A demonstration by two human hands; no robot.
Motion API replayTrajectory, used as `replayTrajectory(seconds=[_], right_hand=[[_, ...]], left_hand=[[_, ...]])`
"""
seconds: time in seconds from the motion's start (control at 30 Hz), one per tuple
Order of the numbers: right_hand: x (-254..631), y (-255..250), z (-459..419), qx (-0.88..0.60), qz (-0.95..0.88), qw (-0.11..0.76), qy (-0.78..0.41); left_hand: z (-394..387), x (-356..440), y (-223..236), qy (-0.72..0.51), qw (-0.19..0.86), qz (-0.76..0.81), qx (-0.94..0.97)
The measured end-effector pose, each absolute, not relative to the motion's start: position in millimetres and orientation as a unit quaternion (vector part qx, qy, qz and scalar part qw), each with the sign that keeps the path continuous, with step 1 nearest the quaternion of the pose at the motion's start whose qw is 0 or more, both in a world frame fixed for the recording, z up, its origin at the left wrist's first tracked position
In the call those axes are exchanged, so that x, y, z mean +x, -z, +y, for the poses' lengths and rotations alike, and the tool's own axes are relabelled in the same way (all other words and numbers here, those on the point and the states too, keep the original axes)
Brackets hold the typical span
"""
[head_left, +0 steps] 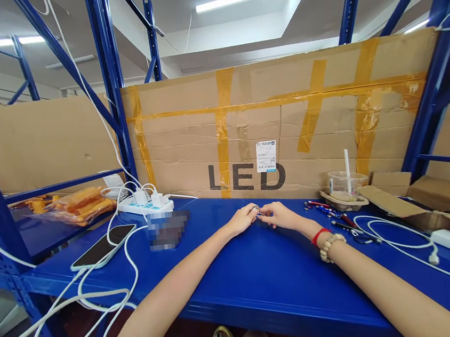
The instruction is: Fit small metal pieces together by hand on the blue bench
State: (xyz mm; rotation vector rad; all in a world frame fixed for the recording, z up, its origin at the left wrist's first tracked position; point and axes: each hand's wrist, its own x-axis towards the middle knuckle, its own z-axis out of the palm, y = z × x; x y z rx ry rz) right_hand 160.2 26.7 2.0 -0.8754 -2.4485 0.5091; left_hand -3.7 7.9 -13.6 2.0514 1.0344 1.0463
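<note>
Both my hands meet at the middle of the blue shelf top (260, 272), close to the cardboard wall. My left hand (242, 220) is closed in a pinch on a small metal part (256, 208) held between the two hands. My right hand (279, 215) pinches the same small part from the other side; it is too small to name. A red string and a bead bracelet (329, 244) sit on my right wrist. Both forearms rest on the shelf top.
A phone (103, 245) on a white cable lies at the left, behind it a white power strip (145, 203) with chargers. A blurred dark object (167, 229) sits left of my hands. At the right are small tools (334, 213), a plastic cup with a tray (343, 188), a white cable (397, 241) and cardboard boxes (432, 195). A taped cardboard wall marked LED (285, 124) stands behind.
</note>
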Motion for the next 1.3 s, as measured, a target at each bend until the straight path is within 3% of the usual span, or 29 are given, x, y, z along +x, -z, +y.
replayTrajectory(seconds=[0.1,0.3,0.43,0.93,1.13,1.3], right_hand=[[156.1,-1.9,23.2,-0.331,-0.901,0.222,-0.173],[150.6,-2.1,15.8,-0.348,-0.908,0.232,0.014],[149.0,-1.8,14.2,-0.342,-0.908,0.23,0.076],[147.6,-5.5,17.1,-0.395,-0.871,0.277,0.092],[162.3,-9.7,21.4,-0.408,-0.834,0.363,0.075],[153.0,-10.1,17.8,-0.383,-0.839,0.381,0.069]], left_hand=[[5.8,-4.3,13.1,-0.402,0.306,0.387,0.771],[9.4,-5.1,14.9,-0.405,0.311,0.38,0.771],[11.3,-4.2,15.1,-0.408,0.33,0.378,0.763],[13.3,-0.9,15.4,-0.469,0.348,0.389,0.712],[9.4,-0.9,13.1,-0.455,0.247,0.433,0.738],[4.4,-0.8,11.5,-0.418,0.153,0.45,0.774]])
